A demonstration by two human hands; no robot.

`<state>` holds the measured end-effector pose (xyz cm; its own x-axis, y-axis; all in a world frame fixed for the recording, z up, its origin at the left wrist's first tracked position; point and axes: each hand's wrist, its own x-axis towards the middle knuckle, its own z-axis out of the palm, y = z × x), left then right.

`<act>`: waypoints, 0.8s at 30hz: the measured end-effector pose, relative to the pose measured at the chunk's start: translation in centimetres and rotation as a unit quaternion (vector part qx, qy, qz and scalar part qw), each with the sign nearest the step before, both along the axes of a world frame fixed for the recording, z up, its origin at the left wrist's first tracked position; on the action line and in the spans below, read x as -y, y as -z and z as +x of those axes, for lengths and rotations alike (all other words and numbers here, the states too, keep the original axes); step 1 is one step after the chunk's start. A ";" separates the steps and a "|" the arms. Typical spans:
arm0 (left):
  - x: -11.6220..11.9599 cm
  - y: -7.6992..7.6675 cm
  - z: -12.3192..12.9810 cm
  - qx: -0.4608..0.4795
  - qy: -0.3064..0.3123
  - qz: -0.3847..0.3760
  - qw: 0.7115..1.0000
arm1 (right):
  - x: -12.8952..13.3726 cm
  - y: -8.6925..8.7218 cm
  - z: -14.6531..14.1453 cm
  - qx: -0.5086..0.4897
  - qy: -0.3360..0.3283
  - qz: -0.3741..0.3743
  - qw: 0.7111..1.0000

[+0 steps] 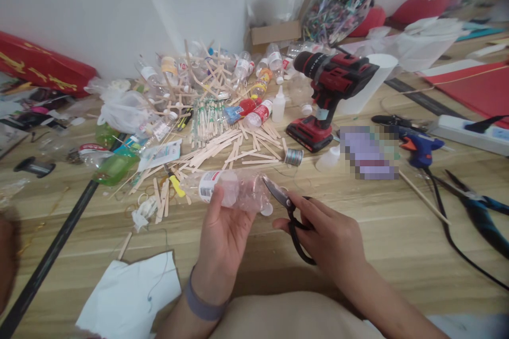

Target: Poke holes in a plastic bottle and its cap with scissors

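Note:
Lying on its side in my left hand (226, 233) is a clear plastic bottle (228, 188) with a white label. My thumb and fingers wrap around it from below. A pair of scissors (283, 197) with black handles is gripped in my right hand (332, 230). The blades point up and left, their tips at the bottle's right end. Whether they cut into the plastic there, I cannot tell. A small round white piece shows just below that end. Behind the bottle, many loose wooden sticks (214, 148) spread over the wooden table (278, 286).
A red and black cordless drill (330, 90) stands beyond my hands. Right of it are a blue glue gun (421, 143), pliers (473, 201) and a power strip (469, 135). Several plastic bottles crowd the back. White paper (131, 291) lies at front left, beside a black strip (51, 254).

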<state>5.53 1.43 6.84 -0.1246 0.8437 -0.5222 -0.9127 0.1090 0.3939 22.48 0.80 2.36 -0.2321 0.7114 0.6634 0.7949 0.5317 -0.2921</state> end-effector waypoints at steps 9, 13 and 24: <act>0.1 -0.1 0.7 0.000 0.001 -0.003 1.000 | -0.1 0.2 -0.3 0.056 0.073 0.052 0.994; 0.1 0.0 0.9 0.001 -0.003 -0.008 1.000 | -0.2 0.1 -0.4 0.065 0.092 0.067 0.991; 0.2 0.0 1.1 -0.004 0.008 -0.018 1.000 | -0.3 0.0 -0.3 -0.022 0.013 0.002 1.000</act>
<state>6.64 1.25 6.80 -0.1158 0.8259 -0.5518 -0.9074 0.1381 0.3970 22.19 1.11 2.35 -0.1852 0.7141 0.6751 0.7950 0.5127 -0.3243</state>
